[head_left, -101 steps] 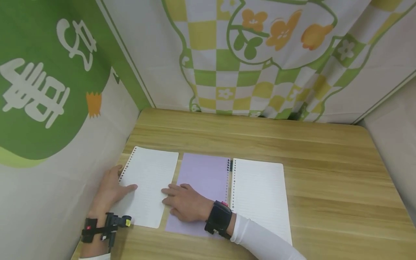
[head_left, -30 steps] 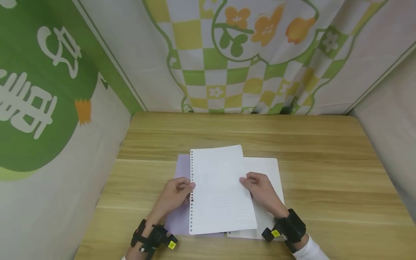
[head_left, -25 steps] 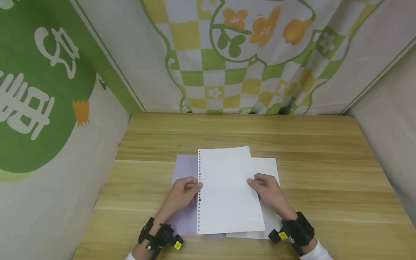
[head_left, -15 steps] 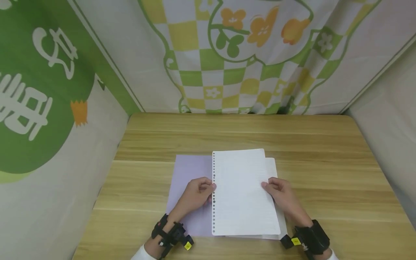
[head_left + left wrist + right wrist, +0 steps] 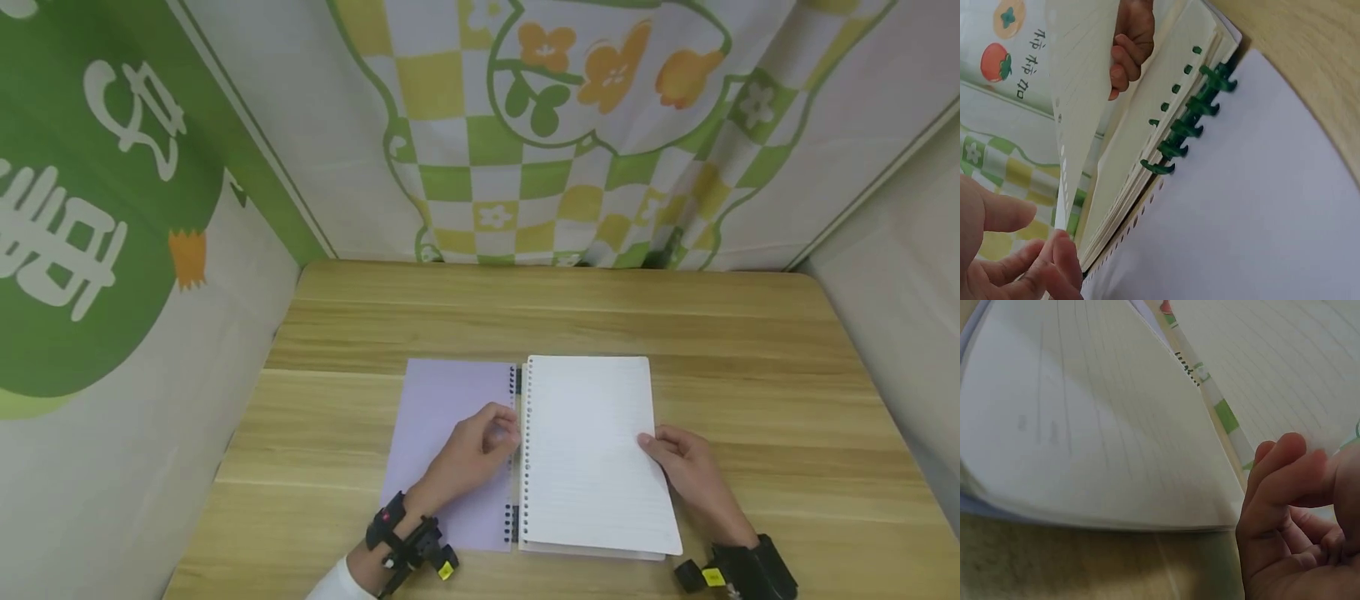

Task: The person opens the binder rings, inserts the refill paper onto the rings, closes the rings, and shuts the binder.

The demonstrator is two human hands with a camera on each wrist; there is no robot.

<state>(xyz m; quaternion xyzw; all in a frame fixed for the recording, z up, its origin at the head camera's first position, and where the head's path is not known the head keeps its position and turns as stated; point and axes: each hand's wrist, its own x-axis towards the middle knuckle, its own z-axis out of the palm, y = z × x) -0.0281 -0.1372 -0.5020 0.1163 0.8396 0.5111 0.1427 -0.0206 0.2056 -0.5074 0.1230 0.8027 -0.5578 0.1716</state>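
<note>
A white lined loose-leaf sheet (image 5: 588, 450) with punched holes along its left edge is held over the right-hand page stack (image 5: 1141, 112) of an open ring notebook. My right hand (image 5: 693, 475) pinches the sheet's right edge between thumb and fingers. Beside the holed edge is my left hand (image 5: 472, 450), over the purple cover (image 5: 450, 392); its thumb stands apart from its fingers, whose tips are right at the sheet's edge in the left wrist view. Green binder rings (image 5: 1191, 122) stand open, with nearby page holes visible. The right wrist view shows a gap between the raised sheet (image 5: 1285, 369) and the stack (image 5: 1097, 437).
The notebook lies flat on a wood-grain table (image 5: 360, 333). A checkered, flower-printed curtain (image 5: 495, 167) hangs behind the far table edge. A green and white printed wall cloth (image 5: 187, 333) stands along the left side. Both wrists carry strapped cameras.
The sheet was lying left of the notebook; both hands lifted it and carried it right, over the page stack. Since half a second ago it moved further right and lower, and the left thumb came off it.
</note>
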